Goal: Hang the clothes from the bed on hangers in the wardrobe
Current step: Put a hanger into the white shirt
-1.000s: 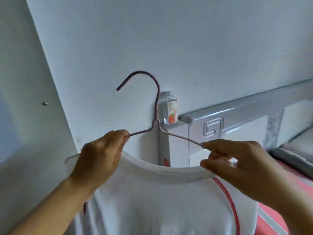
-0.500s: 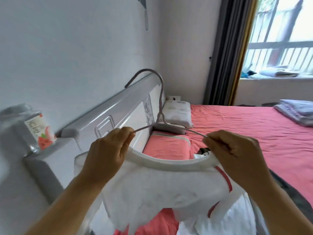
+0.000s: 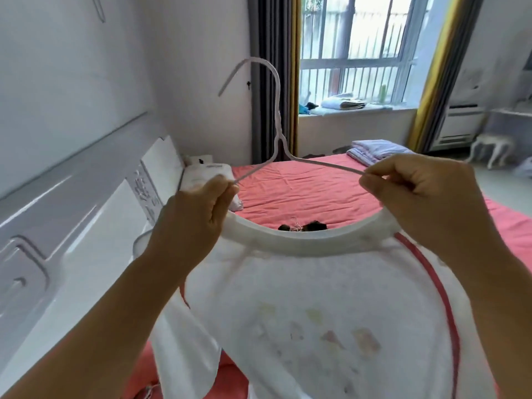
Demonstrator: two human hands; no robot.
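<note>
Wire hanger (image 3: pixel 277 131) held level, hook up at 12 o'clock. Left hand (image 3: pixel 191 223) pinching its left arm, right hand (image 3: pixel 423 203) pinching its right, white T-shirt (image 3: pixel 316 312) draped below at 6 o'clock, above the bed (image 3: pixel 302 194). Long axis running 9 to 3; hands about equally near.

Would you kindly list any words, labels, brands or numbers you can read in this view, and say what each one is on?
No text can be read.
T-shirt: faded coloured print on the chest, too blurred to tell whether it is lettering.
Pillow: a small dark mark along the top edge, too small to read.
Headboard: raised square patterns only, no words.
Hanger: no label shows.
</note>
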